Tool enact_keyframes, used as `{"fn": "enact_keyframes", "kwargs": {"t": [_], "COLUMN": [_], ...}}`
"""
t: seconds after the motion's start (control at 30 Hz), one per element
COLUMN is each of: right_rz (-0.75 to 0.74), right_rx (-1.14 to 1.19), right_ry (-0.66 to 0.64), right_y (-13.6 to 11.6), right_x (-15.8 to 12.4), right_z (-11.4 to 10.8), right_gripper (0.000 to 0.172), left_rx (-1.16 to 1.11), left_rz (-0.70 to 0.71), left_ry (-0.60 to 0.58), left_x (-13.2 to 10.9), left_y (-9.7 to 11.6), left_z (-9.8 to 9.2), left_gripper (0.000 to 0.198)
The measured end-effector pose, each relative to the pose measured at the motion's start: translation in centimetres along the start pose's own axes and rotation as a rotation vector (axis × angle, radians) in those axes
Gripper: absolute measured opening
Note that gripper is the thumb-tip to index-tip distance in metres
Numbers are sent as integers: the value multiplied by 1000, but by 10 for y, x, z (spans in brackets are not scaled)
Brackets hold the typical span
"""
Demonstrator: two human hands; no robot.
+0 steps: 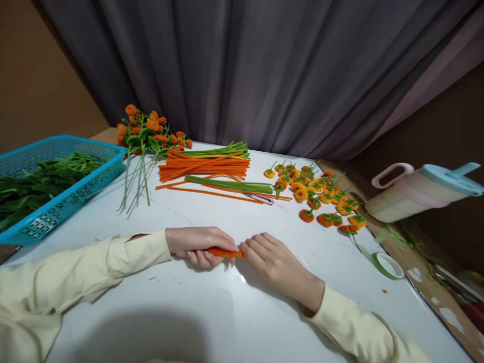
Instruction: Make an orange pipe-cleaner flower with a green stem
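My left hand (204, 245) is closed around a short, ridged piece of orange chenille stem (226, 252), its fingers wrapped beneath and the thumb along the top. At the right end of that piece, the fingers of my right hand (266, 257) are closed in a pinch; the fingertips are partly hidden. Beyond my hands lie a thick bundle of orange chenille stems (204, 167) and green chenille stems (229, 185), with a few loose orange ones. Small scissors (263, 199) with a pinkish handle lie partly under the stems.
A blue basket (71, 199) of green fuzzy leaves stands at left, beside stemmed orange flowers (153, 123). Several orange and yellow flower heads (301, 194) lie at right. A roll of green tape (389, 265) is near the right edge, and a lidded tumbler (419, 194) stands beyond.
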State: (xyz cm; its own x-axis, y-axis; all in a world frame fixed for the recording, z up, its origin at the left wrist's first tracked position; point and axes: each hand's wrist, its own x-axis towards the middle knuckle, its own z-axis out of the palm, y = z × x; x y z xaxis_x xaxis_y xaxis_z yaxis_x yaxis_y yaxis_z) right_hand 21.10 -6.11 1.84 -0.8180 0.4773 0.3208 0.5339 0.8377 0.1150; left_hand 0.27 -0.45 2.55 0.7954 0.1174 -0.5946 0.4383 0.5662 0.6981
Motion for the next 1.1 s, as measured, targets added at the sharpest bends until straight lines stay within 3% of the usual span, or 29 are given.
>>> {"fn": "enact_keyframes", "kwargs": {"t": [0.17,0.3,0.47,0.6,0.7,0.87,0.97,1.1], "right_rz": [-45,41,128,139,184,286,342,489], "right_rx": [24,227,536,588,556,519,536,677], "right_ry": [-4,-62,-188,-220,-105,65,107,121], "right_y": [0,-3,-2,4,6,10,10,7], "right_x": [-1,-3,1,7,6,1,0,5], "right_z": [1,1,-1,2,9,15,14,10], "right_gripper": [27,35,39,39,40,39,37,37], "left_rx": [33,66,95,177,388,707,685,471], "left_rz": [-38,-68,-32,36,145,205,286,514], "left_ry": [40,45,39,72,205,455,528,667], "left_x": [-1,-2,-4,-9,-21,-48,-54,-44], "left_y": [3,2,1,9,21,35,38,36], "left_z": [3,5,8,9,3,-16,-17,-8], "left_gripper": [36,40,38,39,43,39,33,26]}}
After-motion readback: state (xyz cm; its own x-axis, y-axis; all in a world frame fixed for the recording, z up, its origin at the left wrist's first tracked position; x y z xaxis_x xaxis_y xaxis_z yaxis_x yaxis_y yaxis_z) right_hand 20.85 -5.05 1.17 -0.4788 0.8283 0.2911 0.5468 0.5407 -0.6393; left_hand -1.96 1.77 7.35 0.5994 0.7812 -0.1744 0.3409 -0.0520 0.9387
